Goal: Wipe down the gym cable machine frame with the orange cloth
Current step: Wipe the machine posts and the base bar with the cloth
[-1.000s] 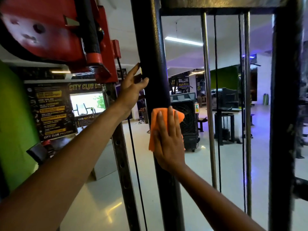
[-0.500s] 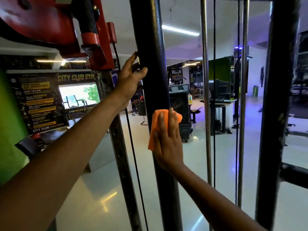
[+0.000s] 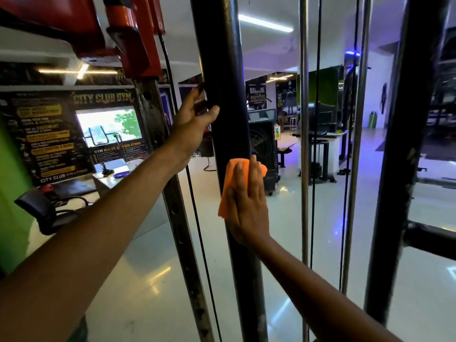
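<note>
Left hand (image 3: pixel 191 124) is gripping the black upright post (image 3: pixel 223 82) of the cable machine frame, its thumb wrapping across the front and its fingers curling behind the post; to the left of this hand and a little above it, a red pulley carriage (image 3: pixel 133 38) is sitting on a perforated steel rail (image 3: pixel 182 243), with a thin black cable (image 3: pixel 197 230) hanging just beside the rail; farther left, a black gym rules poster (image 3: pixel 49 134) is showing on the wall. Right hand (image 3: pixel 246 203), lower on the same post and to the right of the left hand, is lying flat with straight fingers, pressing the orange cloth (image 3: pixel 228 186) against the post; the cloth is showing above and to the left of the fingers. To the right of this hand, two chrome guide rods (image 3: pixel 304 144) are standing upright, and beyond them a second black upright (image 3: pixel 404 169) is closing the frame; behind the post, a black fan cooler (image 3: pixel 264 149) is standing on the pale floor (image 3: pixel 148 267).
</note>
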A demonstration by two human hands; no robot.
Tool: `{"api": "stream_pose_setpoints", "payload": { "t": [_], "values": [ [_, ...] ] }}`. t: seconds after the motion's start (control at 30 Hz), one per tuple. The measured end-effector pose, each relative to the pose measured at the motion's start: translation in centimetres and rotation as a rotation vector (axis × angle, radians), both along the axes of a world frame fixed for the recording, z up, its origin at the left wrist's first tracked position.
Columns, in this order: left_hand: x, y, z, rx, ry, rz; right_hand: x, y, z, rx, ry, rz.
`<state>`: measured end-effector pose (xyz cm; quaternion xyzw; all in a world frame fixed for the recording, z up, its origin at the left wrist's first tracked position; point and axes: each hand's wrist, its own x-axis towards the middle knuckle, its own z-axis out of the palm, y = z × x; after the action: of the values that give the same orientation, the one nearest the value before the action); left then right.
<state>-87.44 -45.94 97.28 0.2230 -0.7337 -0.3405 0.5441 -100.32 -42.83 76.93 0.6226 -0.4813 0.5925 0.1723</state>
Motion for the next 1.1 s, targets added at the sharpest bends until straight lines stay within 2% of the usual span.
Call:
{"api": "stream_pose_setpoints", "payload": {
  "t": [0.2,0.27,0.43,0.5,0.67,0.77,0.93,1.0,1.1],
  "values": [
    [0.0,0.3,-0.8,0.012,0.002,0.009,0.0,-1.1,8.4,-0.062,-0.016,0.005],
    [0.0,0.3,-1.3,0.019,0.018,0.012,0.0,-0.8,6.4,-0.082,-0.009,-0.010],
    [-0.2,0.7,-4.3,0.082,0.032,-0.019,0.1,0.8,-5.2,0.047,0.035,-0.034],
    [-0.1,1.1,-5.3,0.105,0.018,-0.028,0.1,0.7,-4.2,0.046,0.033,-0.025],
    [0.2,1.3,-5.7,0.131,-0.011,-0.002,0.6,-0.6,4.5,-0.036,-0.009,-0.041],
    [0.1,1.6,-6.2,0.136,0.004,0.011,0.4,-0.4,1.7,-0.043,0.038,-0.065],
    [-0.2,1.6,-8.9,0.182,0.005,0.031,-0.3,1.4,-10.6,0.138,0.045,-0.031],
    [-0.2,1.6,-9.8,0.200,-0.002,0.021,-0.2,1.3,-10.0,0.142,0.022,-0.019],
    [-0.3,1.6,-10.4,0.209,-0.013,0.019,0.1,0.8,-4.4,0.082,-0.019,0.018]
  ]
}}
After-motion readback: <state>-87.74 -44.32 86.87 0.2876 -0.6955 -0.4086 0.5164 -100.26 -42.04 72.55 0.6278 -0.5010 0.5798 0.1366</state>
